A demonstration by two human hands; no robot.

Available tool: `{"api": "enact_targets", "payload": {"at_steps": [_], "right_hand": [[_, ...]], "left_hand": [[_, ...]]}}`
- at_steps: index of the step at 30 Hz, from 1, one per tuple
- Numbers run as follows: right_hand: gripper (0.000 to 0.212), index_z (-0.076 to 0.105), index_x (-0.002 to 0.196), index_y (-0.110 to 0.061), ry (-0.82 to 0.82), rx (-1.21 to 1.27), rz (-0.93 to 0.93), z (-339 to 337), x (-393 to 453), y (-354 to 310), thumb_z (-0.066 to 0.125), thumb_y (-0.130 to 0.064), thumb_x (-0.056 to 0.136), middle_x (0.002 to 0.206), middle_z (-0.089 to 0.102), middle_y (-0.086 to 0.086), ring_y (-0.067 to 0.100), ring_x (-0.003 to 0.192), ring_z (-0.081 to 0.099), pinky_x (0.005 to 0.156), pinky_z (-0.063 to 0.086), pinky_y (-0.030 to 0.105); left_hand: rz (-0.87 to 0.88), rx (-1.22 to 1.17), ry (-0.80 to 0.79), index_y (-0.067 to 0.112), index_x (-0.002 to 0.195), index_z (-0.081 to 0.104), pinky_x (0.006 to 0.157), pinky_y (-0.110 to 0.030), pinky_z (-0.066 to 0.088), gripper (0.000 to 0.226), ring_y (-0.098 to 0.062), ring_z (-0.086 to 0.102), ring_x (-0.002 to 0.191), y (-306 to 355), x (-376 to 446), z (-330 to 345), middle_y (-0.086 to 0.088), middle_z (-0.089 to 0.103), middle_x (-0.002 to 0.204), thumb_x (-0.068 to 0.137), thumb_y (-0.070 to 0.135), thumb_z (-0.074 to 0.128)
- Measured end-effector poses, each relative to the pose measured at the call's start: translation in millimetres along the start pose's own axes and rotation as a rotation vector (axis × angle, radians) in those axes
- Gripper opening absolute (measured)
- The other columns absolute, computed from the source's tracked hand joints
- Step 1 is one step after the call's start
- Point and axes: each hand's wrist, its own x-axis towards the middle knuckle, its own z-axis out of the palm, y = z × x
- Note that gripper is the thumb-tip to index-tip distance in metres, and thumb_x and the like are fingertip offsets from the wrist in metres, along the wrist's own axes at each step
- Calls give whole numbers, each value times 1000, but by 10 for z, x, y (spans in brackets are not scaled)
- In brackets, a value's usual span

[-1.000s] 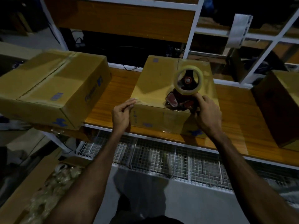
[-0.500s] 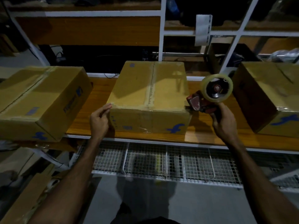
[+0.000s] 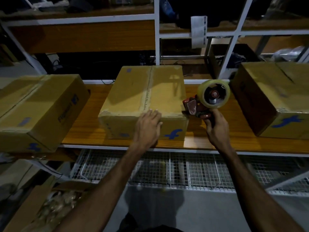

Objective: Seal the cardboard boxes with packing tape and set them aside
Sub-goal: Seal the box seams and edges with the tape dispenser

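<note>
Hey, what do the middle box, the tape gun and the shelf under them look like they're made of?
Middle box: brown cardboard, matte, with folded flaps and a printed blue logo; glossy clear tape seems to run along its seams.
Tape gun in the right hand: red body, probably painted metal or plastic, carrying a translucent yellowish tape roll.
Shelf: orange-brown wood-grain board, likely laminate, slightly shiny, edged by a white metal frame.

Dim scene, light from above; shelves in deep shadow, wide-angle bending at edges, slight softness
</note>
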Motion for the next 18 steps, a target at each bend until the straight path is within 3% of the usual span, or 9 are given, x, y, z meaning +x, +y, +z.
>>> {"api": "enact_targets", "payload": {"at_steps": [8,12,18], "right_hand": [[41,54,138,-24,-3,75,31,45,-19,-9,60,-9,101,123,68,6,27,107,64,87,56,52],[41,52,139,-30,-41,77,26,12,54,0,54,-20,100,124,67,2,27,112,64,90,56,55],[41,53,137,-24,-27,-99,3,-298,-15,142,64,-9,100,121,63,5,25,109,60,85,54,49]], "left_hand": [[-12,98,-90,14,159,39,128,-48,24,53,-26,32,155,532,256,349,-5,40,166,113,41,37],[-11,100,-80,15,158,43,127,-47,27,49,-25,35,153,475,243,387,-5,42,164,112,33,45],[-8,73,-71,13,156,46,126,-48,28,55,-27,38,152,461,237,382,-6,47,161,103,11,56]]}}
